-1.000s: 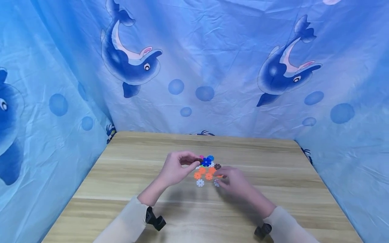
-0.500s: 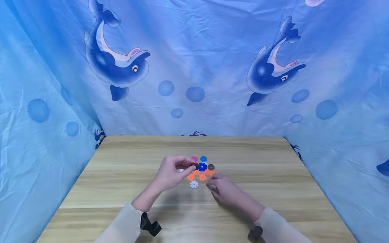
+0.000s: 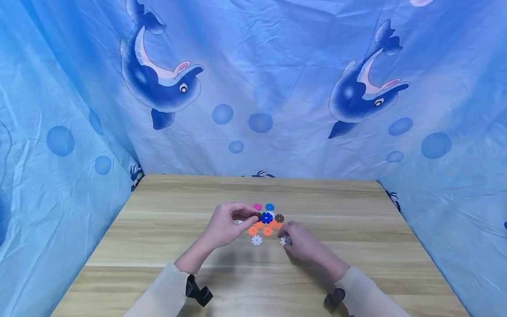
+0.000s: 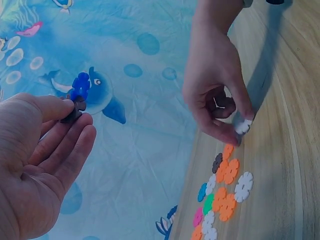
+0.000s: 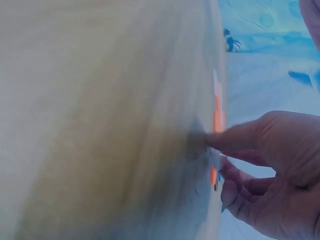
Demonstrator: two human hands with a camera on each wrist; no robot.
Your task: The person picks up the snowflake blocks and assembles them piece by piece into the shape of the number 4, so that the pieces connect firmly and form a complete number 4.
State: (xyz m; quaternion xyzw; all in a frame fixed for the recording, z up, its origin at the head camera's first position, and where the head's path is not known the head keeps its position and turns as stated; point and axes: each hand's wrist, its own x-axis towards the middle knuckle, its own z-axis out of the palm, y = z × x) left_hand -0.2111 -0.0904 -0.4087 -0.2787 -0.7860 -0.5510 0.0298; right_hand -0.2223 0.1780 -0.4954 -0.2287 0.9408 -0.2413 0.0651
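Note:
My left hand [image 3: 229,225] pinches a brown notched disc [image 4: 75,111] joined to a dark blue one [image 3: 266,218], held above the table. In the left wrist view the blue disc [image 4: 80,86] stands up from the brown one. Low at the table, my right hand [image 3: 304,243] pinches a white disc [image 4: 243,126] between thumb and fingers. Beside it lie orange discs [image 4: 226,202], a white disc [image 3: 256,240] and a brown disc [image 3: 279,218]. The right wrist view shows the right hand [image 5: 275,170] at the discs, partly blurred.
Pink [image 3: 258,207], light blue [image 3: 270,206] and green [image 4: 208,204] discs lie at the far side of the group. The wooden table [image 3: 158,246] is bounded by a blue dolphin-print curtain [image 3: 253,79] behind and at both sides.
My right hand has closed on the white disc at the group's near right and lifted or shifted it slightly. The left hand keeps its pinch on the brown and blue discs.

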